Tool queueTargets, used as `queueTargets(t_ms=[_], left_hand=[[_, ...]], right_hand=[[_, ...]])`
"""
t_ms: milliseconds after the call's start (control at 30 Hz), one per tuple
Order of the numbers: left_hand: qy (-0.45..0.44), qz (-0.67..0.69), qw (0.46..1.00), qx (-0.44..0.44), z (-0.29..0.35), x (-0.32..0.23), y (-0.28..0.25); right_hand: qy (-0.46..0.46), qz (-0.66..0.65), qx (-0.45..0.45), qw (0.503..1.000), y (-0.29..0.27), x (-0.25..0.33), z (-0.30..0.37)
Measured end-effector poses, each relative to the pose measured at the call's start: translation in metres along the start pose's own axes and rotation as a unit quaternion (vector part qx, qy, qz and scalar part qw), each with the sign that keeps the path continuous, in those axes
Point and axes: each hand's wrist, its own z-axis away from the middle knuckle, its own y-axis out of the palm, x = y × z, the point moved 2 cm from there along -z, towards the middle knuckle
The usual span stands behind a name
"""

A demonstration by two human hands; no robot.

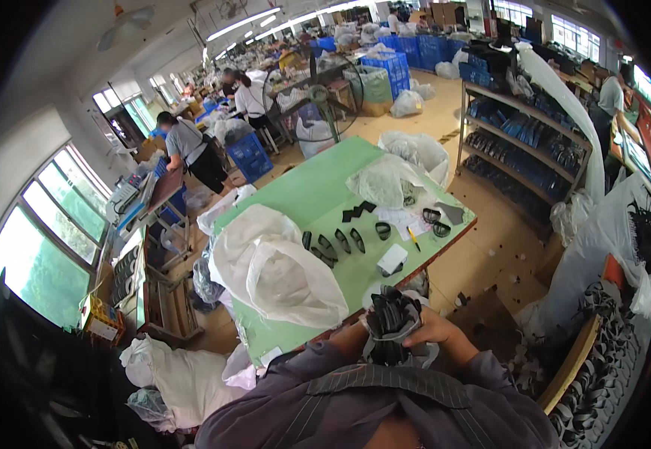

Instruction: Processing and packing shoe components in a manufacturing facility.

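Close to my body, just past the near edge of the green table (288, 196), is a bundle of dark, strap-like pieces (387, 323) with grey material around its lower part. My right hand (432, 329) is closed on its right side, thumb across the front. My left hand (351, 339) meets the bundle from the left; its fingers are hidden behind the pieces. Several dark curved pieces (342, 241) lie in a row on the table. Beyond them are flat black zigzag pieces (358, 211). A white block (392, 259) and a yellow pen (414, 239) rest near the right edge.
A large white sack (269, 262) covers the table's left part; a clear plastic bag (385, 182) sits at its far right. A shelf rack (524, 142) with dark pieces stands right. A fan (316, 93) stands beyond the table. Strap pieces fill a bin (602, 367) at lower right.
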Motion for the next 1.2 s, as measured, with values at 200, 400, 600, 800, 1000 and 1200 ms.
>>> queueTargets(t_ms=[200,400,600,800,1000,1200], left_hand=[[-0.206,-0.046,0.967,-0.143,0.053,-0.042,-0.026],[-0.147,-0.227,0.945,-0.185,0.108,-0.046,-0.025],[-0.118,-0.125,0.957,-0.234,0.144,-0.074,-0.053],[0.282,-0.137,0.949,-0.043,0.128,-0.16,-0.094],[0.035,0.049,0.979,0.197,0.101,-0.124,-0.093],[-0.087,-0.639,0.736,0.207,0.058,-0.12,-0.121]], right_hand=[[0.348,-0.013,-0.016,0.937,0.007,-0.061,0.006],[0.433,0.004,-0.05,0.9,0.018,-0.09,-0.022],[0.25,0.362,0.033,0.897,0.067,-0.048,-0.069],[0.3,0.318,0.113,0.892,0.147,0.015,-0.1],[-0.166,0.215,-0.184,0.945,0.109,0.061,-0.104],[-0.058,0.436,-0.475,0.762,0.05,0.077,-0.087]])
